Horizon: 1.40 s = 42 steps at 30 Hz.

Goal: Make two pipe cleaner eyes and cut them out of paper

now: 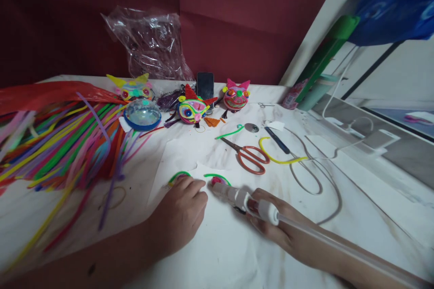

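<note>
My right hand (pixel 271 221) is wrapped round a hot glue gun (pixel 246 201), a long clear glue stick (pixel 322 235) running out of its rear. The nozzle end lies over a small pink-and-red piece with a green pipe cleaner arc (pixel 219 178) above it. On the white paper (pixel 217 244), my left hand (pixel 185 210) rests with fingers curled together, beside a matching piece with a green arc (pixel 178 176), which it partly covers. Whether its fingertips pinch anything is hidden. Both pieces lie flat on the sheet.
Orange-handled scissors (pixel 252 159), a yellow pipe cleaner (pixel 281 161) and a cable (pixel 334 185) lie right. Behind stand colourful lion-head ornaments (pixel 193 108), (pixel 236 95) and a phone (pixel 205 85). Left are a heap of pipe cleaners (pixel 57 144) and a blue-rimmed dish (pixel 142 115).
</note>
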Available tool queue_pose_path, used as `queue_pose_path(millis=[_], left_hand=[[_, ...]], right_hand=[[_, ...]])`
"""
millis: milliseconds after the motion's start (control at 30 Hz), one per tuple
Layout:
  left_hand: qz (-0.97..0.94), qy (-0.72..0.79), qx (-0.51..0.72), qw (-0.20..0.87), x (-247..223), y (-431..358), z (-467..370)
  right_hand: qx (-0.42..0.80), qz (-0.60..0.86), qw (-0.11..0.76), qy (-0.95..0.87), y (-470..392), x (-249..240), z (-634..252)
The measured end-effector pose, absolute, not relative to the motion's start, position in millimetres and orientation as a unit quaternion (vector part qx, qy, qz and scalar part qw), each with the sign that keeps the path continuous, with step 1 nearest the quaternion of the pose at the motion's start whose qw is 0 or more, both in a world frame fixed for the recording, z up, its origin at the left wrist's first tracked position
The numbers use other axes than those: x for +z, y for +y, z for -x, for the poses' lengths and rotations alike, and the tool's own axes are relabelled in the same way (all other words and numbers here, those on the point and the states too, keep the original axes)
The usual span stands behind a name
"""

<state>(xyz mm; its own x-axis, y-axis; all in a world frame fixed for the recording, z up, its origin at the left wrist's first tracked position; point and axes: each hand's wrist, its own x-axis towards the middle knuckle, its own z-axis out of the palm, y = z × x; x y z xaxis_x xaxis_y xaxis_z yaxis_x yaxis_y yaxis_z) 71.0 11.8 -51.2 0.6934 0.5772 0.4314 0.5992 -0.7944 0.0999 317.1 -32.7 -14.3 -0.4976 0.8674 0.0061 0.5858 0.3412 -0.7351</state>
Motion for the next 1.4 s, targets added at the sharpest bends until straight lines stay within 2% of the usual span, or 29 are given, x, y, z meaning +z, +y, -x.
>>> queue_pose_path(millis=[1400], left_hand=[[0.922, -0.306, -0.233, 0.044, -50.3, 10.3, -71.9]], right_hand=[[0.323, 0.453, 0.212, -0.803, -33.9, -18.5, -318.7]])
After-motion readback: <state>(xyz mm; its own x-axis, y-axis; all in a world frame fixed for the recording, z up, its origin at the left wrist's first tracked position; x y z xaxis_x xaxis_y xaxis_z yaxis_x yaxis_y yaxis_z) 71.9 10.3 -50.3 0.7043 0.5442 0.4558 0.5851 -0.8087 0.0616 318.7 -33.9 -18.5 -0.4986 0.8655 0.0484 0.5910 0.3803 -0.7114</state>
